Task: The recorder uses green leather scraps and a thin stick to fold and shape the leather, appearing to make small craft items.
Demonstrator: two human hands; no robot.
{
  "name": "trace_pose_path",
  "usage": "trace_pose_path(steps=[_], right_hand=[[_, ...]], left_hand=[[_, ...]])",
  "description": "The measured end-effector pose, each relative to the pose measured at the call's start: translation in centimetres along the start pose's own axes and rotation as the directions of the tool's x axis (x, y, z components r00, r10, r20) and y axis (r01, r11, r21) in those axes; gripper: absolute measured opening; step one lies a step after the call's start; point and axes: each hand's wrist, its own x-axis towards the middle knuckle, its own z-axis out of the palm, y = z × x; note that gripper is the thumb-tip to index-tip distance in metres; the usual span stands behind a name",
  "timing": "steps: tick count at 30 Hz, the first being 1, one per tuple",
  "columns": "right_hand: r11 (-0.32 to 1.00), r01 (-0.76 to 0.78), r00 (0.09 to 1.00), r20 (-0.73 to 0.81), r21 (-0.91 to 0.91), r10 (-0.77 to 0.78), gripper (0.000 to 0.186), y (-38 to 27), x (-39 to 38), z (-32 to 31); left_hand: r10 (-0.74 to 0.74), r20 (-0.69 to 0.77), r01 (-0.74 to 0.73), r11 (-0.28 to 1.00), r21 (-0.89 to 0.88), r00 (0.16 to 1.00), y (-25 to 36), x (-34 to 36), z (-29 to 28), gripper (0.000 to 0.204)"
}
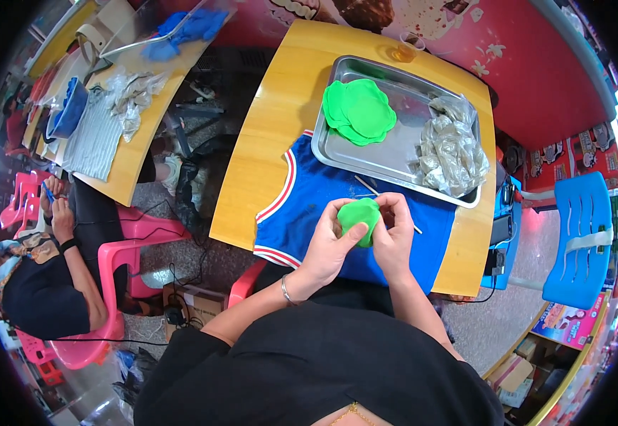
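Observation:
Between both hands, over the table, I hold a soft bright-green piece, cupped and rounded. My left hand is closed on its left side, thumb pressed on the front. The fingers of my right hand pinch its right edge. Beneath my hands a blue sleeveless jersey with red-and-white trim lies spread on the table. A thin pale stick rests on it, partly hidden behind my right hand. Just beyond, a metal tray holds several overlapping flat green pieces with wavy edges.
Crumpled clear plastic bags fill the tray's right side. A cup stands at the far edge of the yellow table. To the right is a blue chair. At left, another person sits on a pink chair beside a second table.

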Motion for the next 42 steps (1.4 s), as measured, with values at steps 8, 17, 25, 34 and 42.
trace_pose_path(steps=[8, 17, 25, 34, 42], right_hand=[[0.990, -0.140, 0.975, 0.172, -0.004, 0.138, 0.010, 0.1, 0.3, -1.0], [0.996, 0.021, 0.992, 0.119, 0.082, -0.030, 0.022, -0.7, -0.3, -0.8], [0.943, 0.195, 0.976, 0.148, -0.271, -0.160, 0.035, -2.5, -1.2, -0.7], [0.880, 0.318, 0.924, 0.321, -0.353, -0.206, 0.024, -3.0, -0.7, -1.6], [0.914, 0.202, 0.968, 0.214, -0.351, -0.132, 0.025, -3.9, -1.2, -0.6]], left_hand=[[0.037, -0.004, -0.037, 0.999, 0.018, 0.999, -0.4, 0.7, -1.5, 0.025], [-0.175, 0.048, 0.181, 0.957, -0.228, 0.983, 0.9, 0.7, -1.4, 0.027], [-0.089, 0.046, 0.097, 0.974, -0.205, 0.995, 1.3, 0.4, -1.4, 0.022], [-0.051, 0.115, 0.073, 0.977, -0.202, 0.992, 0.9, 0.4, -1.6, 0.017], [-0.014, 0.113, 0.030, 0.989, -0.148, 0.994, 1.3, 0.6, -1.0, 0.017]])
